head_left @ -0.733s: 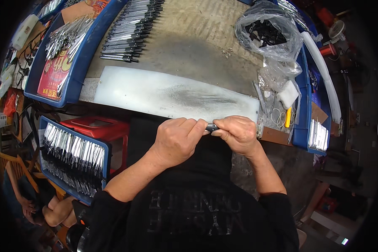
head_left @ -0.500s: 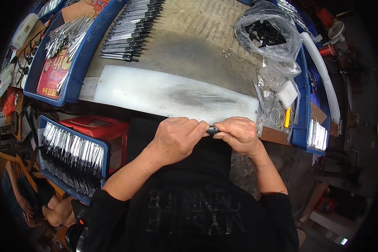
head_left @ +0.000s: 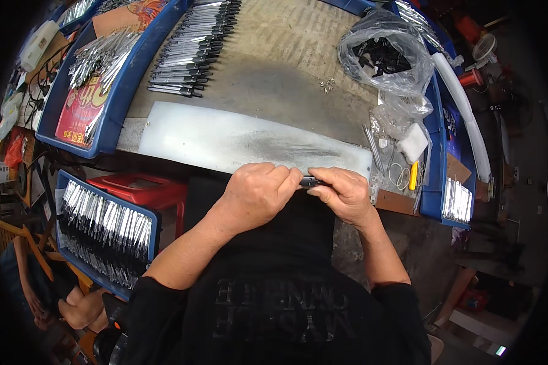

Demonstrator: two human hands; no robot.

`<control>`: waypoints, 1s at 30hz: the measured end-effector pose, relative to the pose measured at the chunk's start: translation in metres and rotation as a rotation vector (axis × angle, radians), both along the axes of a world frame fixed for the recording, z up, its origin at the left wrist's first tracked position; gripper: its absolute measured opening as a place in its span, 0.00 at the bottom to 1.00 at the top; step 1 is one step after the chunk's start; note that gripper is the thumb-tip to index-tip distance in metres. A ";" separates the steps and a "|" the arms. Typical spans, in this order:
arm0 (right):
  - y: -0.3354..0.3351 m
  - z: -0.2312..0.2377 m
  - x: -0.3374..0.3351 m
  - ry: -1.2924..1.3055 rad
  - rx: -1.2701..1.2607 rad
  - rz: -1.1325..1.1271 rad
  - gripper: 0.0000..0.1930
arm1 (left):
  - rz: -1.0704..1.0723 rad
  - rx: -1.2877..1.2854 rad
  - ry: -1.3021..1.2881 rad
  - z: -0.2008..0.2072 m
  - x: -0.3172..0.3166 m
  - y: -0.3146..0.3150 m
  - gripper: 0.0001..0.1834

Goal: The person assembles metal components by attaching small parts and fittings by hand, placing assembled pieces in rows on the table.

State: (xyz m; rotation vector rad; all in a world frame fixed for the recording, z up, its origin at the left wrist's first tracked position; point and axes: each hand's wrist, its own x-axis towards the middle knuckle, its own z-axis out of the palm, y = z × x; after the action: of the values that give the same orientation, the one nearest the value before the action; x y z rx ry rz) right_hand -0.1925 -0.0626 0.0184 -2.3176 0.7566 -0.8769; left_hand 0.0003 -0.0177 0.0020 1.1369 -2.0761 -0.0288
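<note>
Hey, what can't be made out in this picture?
In the head view:
Dark piece: both ends hidden by the left hand and right hand.
Row of pens: far end cut off by the upper edge.
Small shiny pieces: too small to tell their shape.

The left hand point(head_left: 259, 196) and right hand point(head_left: 342, 193) hide the ends of the black piece point(head_left: 311, 181). Far pens point(head_left: 192, 62) are cut off; metal bits point(head_left: 327, 85) look too small to identify.

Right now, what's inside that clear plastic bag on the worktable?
Inside the clear plastic bag is a heap of small black pieces. The upper ones show; whatever lies beneath them is covered and can't be seen.
</note>
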 end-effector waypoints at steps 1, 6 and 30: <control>-0.002 0.005 -0.001 0.017 0.061 -0.008 0.13 | 0.000 -0.006 0.002 -0.001 0.000 -0.002 0.09; -0.029 0.005 -0.012 -0.004 0.163 -0.153 0.12 | 0.024 -0.068 -0.028 -0.006 0.002 -0.021 0.10; -0.171 -0.012 0.005 0.417 -0.022 -0.414 0.06 | 0.074 0.041 0.048 -0.015 0.005 -0.035 0.09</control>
State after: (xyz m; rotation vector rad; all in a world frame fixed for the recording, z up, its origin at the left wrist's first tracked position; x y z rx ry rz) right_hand -0.1878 -0.2332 0.0062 -2.4351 1.4466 -0.5624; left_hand 0.0050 -0.0530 -0.0134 1.2253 -1.9979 -0.0633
